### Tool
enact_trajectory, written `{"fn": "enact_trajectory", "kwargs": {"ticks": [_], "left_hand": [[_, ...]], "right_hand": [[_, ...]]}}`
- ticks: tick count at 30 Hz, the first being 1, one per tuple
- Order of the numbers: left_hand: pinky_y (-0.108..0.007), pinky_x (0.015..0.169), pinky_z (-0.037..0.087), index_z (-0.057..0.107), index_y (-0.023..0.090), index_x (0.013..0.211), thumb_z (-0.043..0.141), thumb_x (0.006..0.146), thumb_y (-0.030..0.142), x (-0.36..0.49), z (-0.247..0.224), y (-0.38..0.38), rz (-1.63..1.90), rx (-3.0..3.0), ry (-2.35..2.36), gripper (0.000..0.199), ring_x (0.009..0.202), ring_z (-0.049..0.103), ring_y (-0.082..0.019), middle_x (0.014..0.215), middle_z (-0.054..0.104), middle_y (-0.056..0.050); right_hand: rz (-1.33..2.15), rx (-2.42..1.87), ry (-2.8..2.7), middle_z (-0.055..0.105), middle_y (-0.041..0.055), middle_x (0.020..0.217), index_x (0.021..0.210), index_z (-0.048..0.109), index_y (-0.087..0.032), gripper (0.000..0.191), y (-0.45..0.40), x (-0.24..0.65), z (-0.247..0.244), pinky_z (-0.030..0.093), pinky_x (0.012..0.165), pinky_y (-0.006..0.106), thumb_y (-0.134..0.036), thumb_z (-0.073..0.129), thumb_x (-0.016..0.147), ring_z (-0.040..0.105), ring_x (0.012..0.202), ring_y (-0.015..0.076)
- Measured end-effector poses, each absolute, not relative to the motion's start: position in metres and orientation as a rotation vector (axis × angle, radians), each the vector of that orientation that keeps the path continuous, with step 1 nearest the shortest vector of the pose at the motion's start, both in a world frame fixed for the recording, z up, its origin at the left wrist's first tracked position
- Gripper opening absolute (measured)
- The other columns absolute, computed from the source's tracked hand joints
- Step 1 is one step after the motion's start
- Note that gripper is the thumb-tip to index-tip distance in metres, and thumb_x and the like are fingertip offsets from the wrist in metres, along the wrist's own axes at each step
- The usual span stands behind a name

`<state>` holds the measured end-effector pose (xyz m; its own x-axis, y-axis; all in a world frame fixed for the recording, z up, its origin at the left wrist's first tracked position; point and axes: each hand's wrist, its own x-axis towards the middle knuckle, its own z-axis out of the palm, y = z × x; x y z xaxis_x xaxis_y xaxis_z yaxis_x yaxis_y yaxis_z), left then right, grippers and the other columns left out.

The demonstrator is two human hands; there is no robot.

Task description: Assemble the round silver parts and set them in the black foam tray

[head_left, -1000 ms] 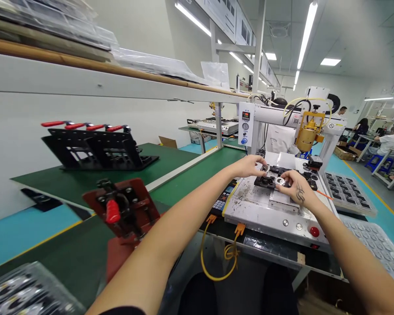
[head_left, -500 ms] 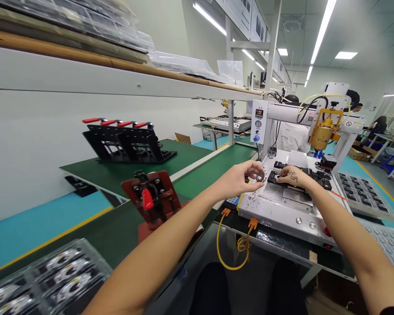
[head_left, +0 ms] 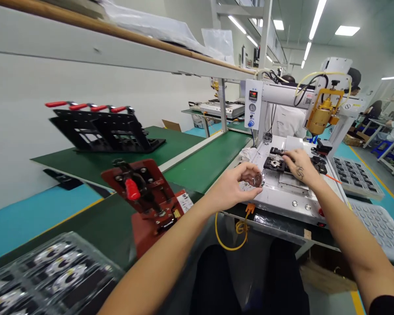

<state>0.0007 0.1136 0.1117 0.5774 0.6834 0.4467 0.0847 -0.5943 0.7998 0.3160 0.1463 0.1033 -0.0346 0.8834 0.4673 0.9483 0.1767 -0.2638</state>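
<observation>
Between its thumb and fingertips my left hand [head_left: 241, 186] holds a shiny, clear round ring [head_left: 258, 180], raised just in front of the machine's white bed [head_left: 269, 192]. My right hand [head_left: 300, 165] reaches over the black fixture [head_left: 319, 165] on that bed, its fingers curled down at the fixture's parts. What those fingertips grip is hidden. Left of them, a silvery round part [head_left: 275, 163] sits in a black square holder. The gold dispensing head [head_left: 321, 116] hangs above and behind my right hand.
A red clamp jig [head_left: 144, 192] stands to the left, with a tray of silvery parts [head_left: 65, 271] nearer me. Black jigs with red handles [head_left: 101, 129] stand behind. Trays [head_left: 357, 177] lie right of the machine. A yellow cable [head_left: 221, 243] loops below the bench. Another person [head_left: 285, 120] sits behind the machine.
My view has shifted, and more of the red jig shows. My right hand has moved right and back off the square holder, exposing the silvery part. My left hand still holds the ring.
</observation>
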Motion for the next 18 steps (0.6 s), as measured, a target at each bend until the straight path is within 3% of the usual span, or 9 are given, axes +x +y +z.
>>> {"fn": "enact_trajectory", "kwargs": {"ticks": [2, 6, 11, 14, 18], "left_hand": [[-0.035, 0.092, 0.061, 0.063, 0.021, 0.119, 0.079, 0.085, 0.033, -0.004, 0.092, 0.105, 0.987, 2.011, 0.64, 0.04, 0.094, 0.072, -0.019, 0.104, 0.075, -0.004], [-0.037, 0.088, 0.062, 0.067, 0.021, 0.119, 0.082, 0.082, 0.035, -0.009, 0.039, 0.094, 0.921, 1.979, 0.778, 0.042, 0.092, 0.073, -0.022, 0.101, 0.076, -0.004], [-0.039, 0.092, 0.063, 0.067, 0.023, 0.115, 0.079, 0.084, 0.033, 0.041, -0.029, 0.083, 0.691, 1.984, 0.635, 0.035, 0.096, 0.077, -0.022, 0.105, 0.079, -0.003], [-0.049, 0.113, 0.056, 0.067, 0.023, 0.111, 0.084, 0.079, 0.024, 0.08, -0.066, 0.08, 0.55, 2.178, 0.504, 0.037, 0.124, 0.074, -0.031, 0.128, 0.079, -0.01], [-0.06, 0.132, 0.035, 0.064, 0.021, 0.11, 0.086, 0.078, 0.018, 0.091, -0.101, 0.074, 0.534, 2.371, 0.432, 0.039, 0.154, 0.051, -0.036, 0.153, 0.066, -0.018]], "right_hand": [[-0.256, -1.663, -1.794, 0.069, 0.014, 0.12, 0.125, 0.074, -0.02, 0.037, 0.094, 0.337, 0.094, 0.048, 0.106, 0.044, -0.041, 0.046, 0.111, 0.063, 0.117, 0.0294], [-0.518, -1.655, -1.358, 0.067, 0.0063, 0.091, 0.096, 0.072, -0.022, 0.029, -0.013, 0.383, 0.041, 0.049, 0.083, 0.04, -0.048, 0.063, 0.102, 0.06, 0.084, 0.0246], [-0.522, -1.853, -1.164, 0.064, 0.0074, 0.086, 0.084, 0.063, -0.022, 0.049, -0.059, 0.409, -0.025, 0.047, 0.085, 0.045, -0.07, 0.067, 0.092, 0.058, 0.087, 0.0279], [-0.52, -1.836, -1.143, 0.064, 0.0073, 0.088, 0.087, 0.062, -0.022, 0.048, -0.059, 0.4, -0.028, 0.048, 0.088, 0.045, -0.069, 0.069, 0.092, 0.058, 0.09, 0.0285], [-0.312, -1.77, -1.236, 0.07, 0.007, 0.09, 0.095, 0.069, -0.022, 0.031, -0.072, 0.364, -0.026, 0.053, 0.083, 0.041, -0.052, 0.067, 0.101, 0.064, 0.084, 0.0255]]}}
